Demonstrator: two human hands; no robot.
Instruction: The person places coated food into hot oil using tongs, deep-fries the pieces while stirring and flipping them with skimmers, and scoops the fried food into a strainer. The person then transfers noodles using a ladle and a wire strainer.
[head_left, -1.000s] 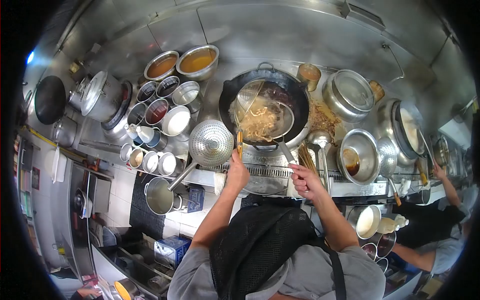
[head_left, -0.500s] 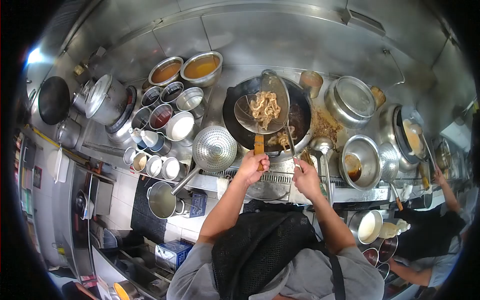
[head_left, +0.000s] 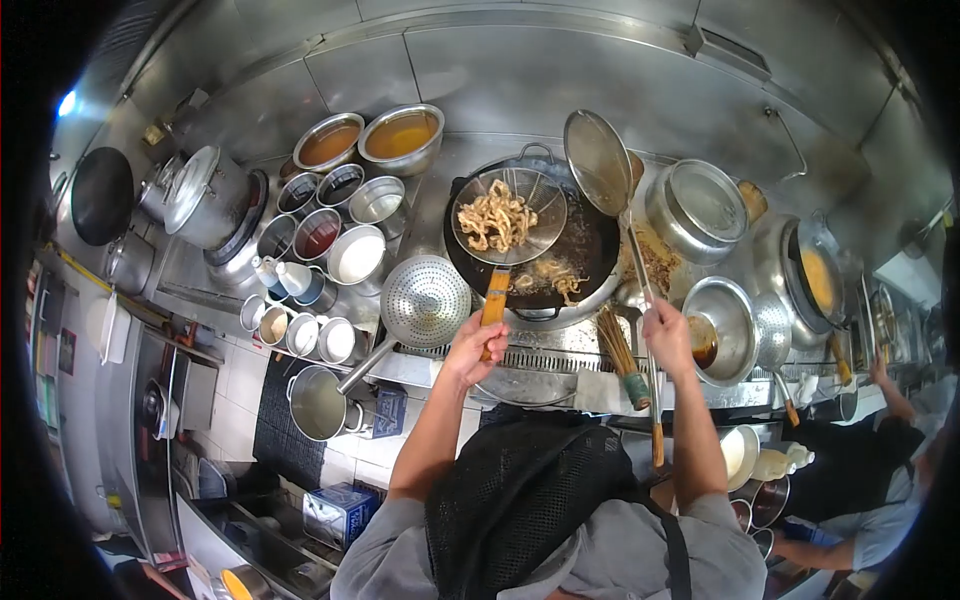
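Note:
My left hand (head_left: 477,347) is closed around the wooden handle of a wire strainer (head_left: 548,235), held over a dark wok (head_left: 603,225). Browned fried strips (head_left: 497,215) lie heaped in its mesh. More strips (head_left: 560,282) are in the wok, beyond the strainer's lower right edge. My right hand (head_left: 668,335) grips the long metal handle of a second mesh skimmer (head_left: 600,160), tilted up above the wok's back right rim. No food shows in that skimmer. Below the right hand are a bamboo brush (head_left: 622,362) and a wooden-ended handle (head_left: 657,445).
A perforated ladle (head_left: 425,300) lies left of the wok, near several seasoning pots (head_left: 355,255). Two bowls of amber liquid (head_left: 400,135) stand behind. A steel bowl (head_left: 722,315) and lidded pot (head_left: 700,210) stand right. A co-worker (head_left: 850,460) works at the far right.
The skimmer in my right hand has swung up and right, off the strainer. My left hand has shifted the strainer slightly left, with the fried strips spread in it.

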